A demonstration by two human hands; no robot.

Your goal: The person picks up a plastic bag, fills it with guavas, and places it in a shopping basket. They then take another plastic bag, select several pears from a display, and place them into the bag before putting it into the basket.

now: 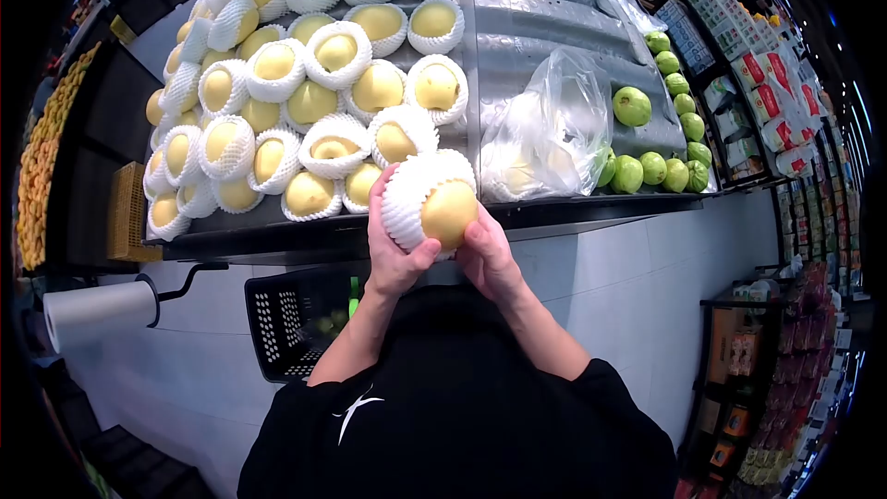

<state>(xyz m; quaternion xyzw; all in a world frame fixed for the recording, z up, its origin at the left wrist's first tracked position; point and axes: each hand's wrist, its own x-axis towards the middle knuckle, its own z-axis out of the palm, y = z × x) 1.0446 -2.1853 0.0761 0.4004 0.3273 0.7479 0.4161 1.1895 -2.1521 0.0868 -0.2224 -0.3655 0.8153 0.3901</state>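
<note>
Left hand (392,248), right hand (493,259) cupped round foam-netted yellow fruit (450,213), left of plastic bag (547,134); green fruits (627,175) right of bag.

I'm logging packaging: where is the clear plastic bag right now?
In the head view, the clear plastic bag sits on the grey display, right of the held fruit and just left of the green fruits.

Yellow fruit (450,215) in hand, pale gold; foam net (407,203) white, ridged. Green fruits (632,106) light green, shirt (517,407) plain black with white mark (353,411). Basket (265,328) black, pale hole pattern; roll (102,314) white.
</note>
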